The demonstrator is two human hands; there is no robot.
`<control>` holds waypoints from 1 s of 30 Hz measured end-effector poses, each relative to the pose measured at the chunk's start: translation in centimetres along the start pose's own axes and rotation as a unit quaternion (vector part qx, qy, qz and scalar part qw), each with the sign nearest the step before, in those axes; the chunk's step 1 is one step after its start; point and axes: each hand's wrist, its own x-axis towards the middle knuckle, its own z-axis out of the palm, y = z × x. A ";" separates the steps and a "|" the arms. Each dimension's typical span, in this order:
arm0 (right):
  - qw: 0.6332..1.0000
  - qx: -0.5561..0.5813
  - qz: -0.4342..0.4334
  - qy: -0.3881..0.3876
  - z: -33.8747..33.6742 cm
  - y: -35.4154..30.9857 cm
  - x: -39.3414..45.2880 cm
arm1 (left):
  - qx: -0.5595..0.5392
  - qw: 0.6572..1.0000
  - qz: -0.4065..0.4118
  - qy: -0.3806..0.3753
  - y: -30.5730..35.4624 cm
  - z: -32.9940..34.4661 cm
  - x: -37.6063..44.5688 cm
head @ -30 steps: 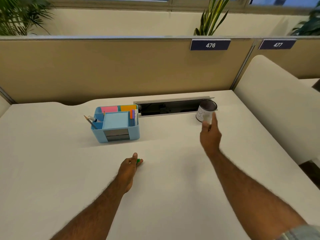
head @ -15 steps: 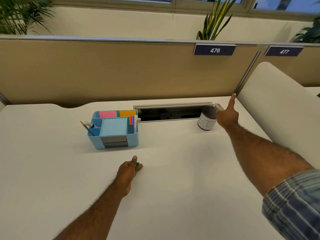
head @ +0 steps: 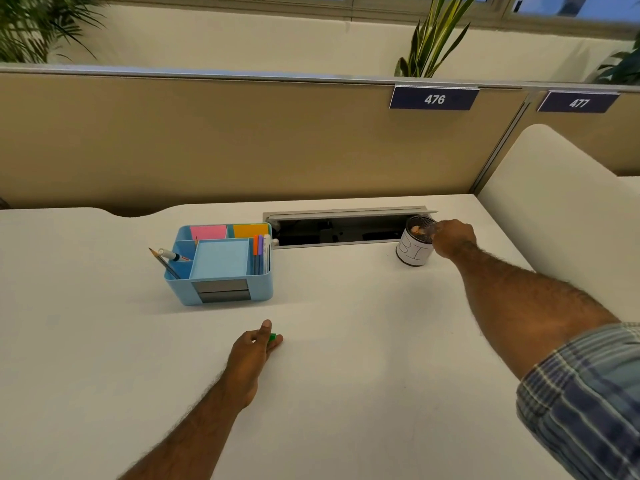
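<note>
My left hand [head: 254, 346] rests on the white desk [head: 363, 358] and pinches a small green thing [head: 273, 337] between thumb and fingers; most of it is hidden. My right hand [head: 453, 237] reaches far right to the rim of a black mesh cup [head: 414, 252] with a white paper label. Its fingers are curled and seem to pinch a small clear thing over the cup's mouth, though this is blurred. Pale orange bits lie inside the cup.
A light blue desk organizer [head: 180, 289] with sticky notes, pens and a pencil stands left of centre. Behind it an open cable slot [head: 339, 233] runs along the desk's back. A tan partition [head: 242, 140] closes the back, and a white side panel [head: 554, 209] the right.
My right hand swung from in front of the cup to its right side, then lowered its pointing finger and curled over the rim. My left hand stayed put with the green thing.
</note>
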 end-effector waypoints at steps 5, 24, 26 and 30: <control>0.999 0.032 0.015 0.008 0.0 -0.1 0.1 | 0.001 1.000 0.007 0.000 0.0 0.0 -0.1; 0.979 0.180 -0.005 0.099 -0.1 0.0 -1.4 | -0.017 1.000 0.016 0.004 -0.5 -0.1 -0.5; 0.962 0.243 -0.013 0.124 0.1 -0.3 -2.6 | -0.021 1.000 0.020 -0.002 -0.7 -0.2 -0.7; 0.912 0.397 -0.008 0.101 1.0 -1.1 -5.8 | -0.033 0.999 0.026 -0.008 -1.1 -0.4 -1.1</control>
